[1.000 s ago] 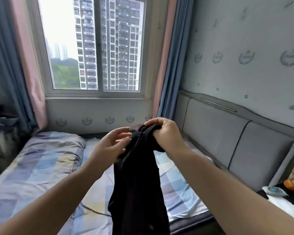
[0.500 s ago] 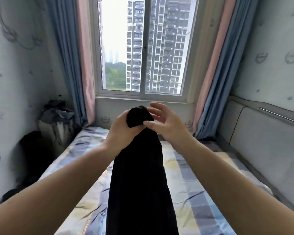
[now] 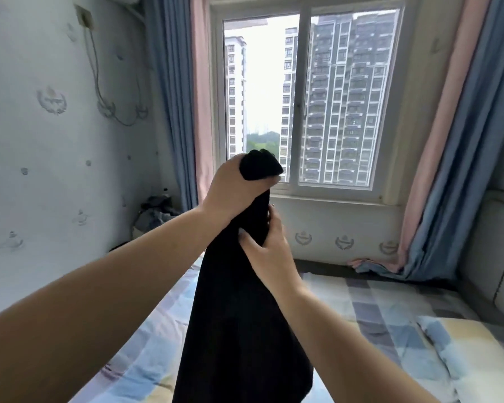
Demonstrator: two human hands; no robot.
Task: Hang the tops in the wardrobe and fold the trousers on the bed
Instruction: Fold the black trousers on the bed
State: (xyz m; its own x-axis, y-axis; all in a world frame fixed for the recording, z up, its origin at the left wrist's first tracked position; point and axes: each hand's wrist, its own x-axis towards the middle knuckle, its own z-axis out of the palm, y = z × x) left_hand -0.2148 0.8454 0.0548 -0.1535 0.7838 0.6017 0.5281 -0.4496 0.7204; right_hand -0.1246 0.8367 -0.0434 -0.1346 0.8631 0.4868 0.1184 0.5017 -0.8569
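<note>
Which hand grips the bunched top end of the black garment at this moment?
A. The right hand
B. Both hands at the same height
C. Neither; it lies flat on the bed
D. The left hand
D: the left hand is clenched round the top of the black garment, while the right hand holds it lower down, above the bed.

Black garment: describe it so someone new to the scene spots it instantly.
Start at the window on the far wall; in front of it, mid-frame over the checked bed, both hands meet. The left hand grips a bunched top end, the right hand pinches just below. The black garment hangs from them, the only plain black cloth here.
</note>
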